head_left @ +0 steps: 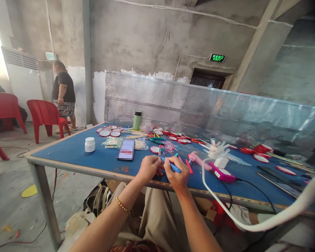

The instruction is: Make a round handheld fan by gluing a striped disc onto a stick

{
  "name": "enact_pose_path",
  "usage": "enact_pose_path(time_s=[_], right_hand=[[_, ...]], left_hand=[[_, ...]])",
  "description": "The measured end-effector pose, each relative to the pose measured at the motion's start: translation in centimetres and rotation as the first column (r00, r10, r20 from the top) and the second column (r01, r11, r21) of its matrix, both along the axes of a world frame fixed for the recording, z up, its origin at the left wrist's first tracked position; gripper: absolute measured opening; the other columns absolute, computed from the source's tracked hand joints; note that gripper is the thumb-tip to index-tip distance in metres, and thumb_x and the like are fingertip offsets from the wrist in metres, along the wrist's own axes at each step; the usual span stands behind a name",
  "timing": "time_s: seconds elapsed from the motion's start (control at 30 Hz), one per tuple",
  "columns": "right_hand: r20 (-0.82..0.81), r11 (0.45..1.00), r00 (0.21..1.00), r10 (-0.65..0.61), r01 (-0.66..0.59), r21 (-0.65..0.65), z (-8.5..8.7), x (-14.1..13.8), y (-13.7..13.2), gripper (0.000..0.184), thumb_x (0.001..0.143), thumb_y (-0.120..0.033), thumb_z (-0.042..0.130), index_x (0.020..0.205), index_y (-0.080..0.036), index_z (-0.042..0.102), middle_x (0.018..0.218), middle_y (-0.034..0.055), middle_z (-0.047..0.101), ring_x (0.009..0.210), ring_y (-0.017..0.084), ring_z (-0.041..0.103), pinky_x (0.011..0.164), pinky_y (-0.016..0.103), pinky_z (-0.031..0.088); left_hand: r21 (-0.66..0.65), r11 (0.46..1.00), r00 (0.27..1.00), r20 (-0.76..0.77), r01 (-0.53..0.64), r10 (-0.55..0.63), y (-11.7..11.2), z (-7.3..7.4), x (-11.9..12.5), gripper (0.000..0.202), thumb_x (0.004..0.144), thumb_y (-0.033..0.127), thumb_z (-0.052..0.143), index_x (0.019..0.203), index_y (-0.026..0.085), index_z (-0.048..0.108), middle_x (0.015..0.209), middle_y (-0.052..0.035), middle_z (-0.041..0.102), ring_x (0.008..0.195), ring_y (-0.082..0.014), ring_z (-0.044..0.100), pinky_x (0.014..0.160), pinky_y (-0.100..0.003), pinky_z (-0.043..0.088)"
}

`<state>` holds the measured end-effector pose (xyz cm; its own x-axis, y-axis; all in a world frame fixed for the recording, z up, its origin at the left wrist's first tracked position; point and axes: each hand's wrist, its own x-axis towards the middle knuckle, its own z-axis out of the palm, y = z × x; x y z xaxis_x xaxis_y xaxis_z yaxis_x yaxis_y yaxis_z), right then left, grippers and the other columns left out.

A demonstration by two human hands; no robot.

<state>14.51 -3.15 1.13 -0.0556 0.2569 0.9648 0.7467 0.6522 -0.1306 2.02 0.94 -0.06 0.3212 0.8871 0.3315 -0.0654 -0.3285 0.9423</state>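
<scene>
My left hand (149, 168) is closed around a thin upright stick (160, 153) with a coloured tip, held over the near edge of the blue table (76, 150). My right hand (176, 173) is closed on a blue pen-like tool (173, 167) whose tip points left towards the stick. The two hands almost touch. A gold bracelet (122, 205) sits on my left wrist.
Several red-rimmed round discs (109, 132), bundles of sticks (112, 142), a white jar (89, 144), a green bottle (137, 120), a pink glue gun (196, 159) and a pink-white device (222, 173) with cables lie on the table. A perforated metal screen (199, 105) backs it. Red chairs (46, 117) and a standing person (63, 94) are at left.
</scene>
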Motion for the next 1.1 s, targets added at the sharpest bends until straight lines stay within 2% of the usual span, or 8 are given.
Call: enact_pose_path(time_s=[0.2, 0.4, 1.1], right_hand=[[0.015, 1.000, 1.000, 0.011, -0.011, 0.003, 0.05, -0.07, 0.03, 0.020, 0.091, -0.017, 0.055, 0.072, -0.020, 0.058, 0.061, -0.0022, 0.059, 0.054, 0.011, 0.055, 0.056, 0.022, 0.044], [0.005, 1.000, 1.000, -0.012, 0.012, 0.020, 0.06, -0.03, 0.01, 0.019, 0.090, -0.017, 0.055, 0.072, -0.020, 0.059, 0.060, -0.0021, 0.060, 0.053, 0.011, 0.055, 0.055, 0.022, 0.044], [0.009, 1.000, 1.000, 0.024, -0.024, -0.002, -0.12, 0.10, -0.05, 0.017, 0.091, -0.016, 0.056, 0.074, -0.020, 0.060, 0.062, -0.0021, 0.061, 0.055, 0.011, 0.056, 0.057, 0.022, 0.044]], left_hand=[[0.013, 1.000, 1.000, -0.001, -0.007, 0.007, 0.21, -0.19, 0.00, 0.023, 0.084, 0.020, 0.049, 0.062, 0.017, 0.053, 0.046, 0.0037, 0.056, 0.047, -0.0141, 0.066, 0.042, -0.017, 0.045], [-0.008, 1.000, 1.000, -0.003, 0.006, -0.006, 0.17, -0.21, 0.06, 0.026, 0.087, 0.028, 0.051, 0.064, 0.016, 0.055, 0.048, 0.0018, 0.059, 0.047, -0.0140, 0.066, 0.042, -0.017, 0.046], [0.019, 1.000, 1.000, 0.007, 0.006, -0.006, 0.22, -0.29, 0.08, 0.024, 0.085, 0.021, 0.050, 0.062, 0.016, 0.053, 0.046, 0.0020, 0.058, 0.045, -0.0132, 0.064, 0.042, -0.017, 0.046]])
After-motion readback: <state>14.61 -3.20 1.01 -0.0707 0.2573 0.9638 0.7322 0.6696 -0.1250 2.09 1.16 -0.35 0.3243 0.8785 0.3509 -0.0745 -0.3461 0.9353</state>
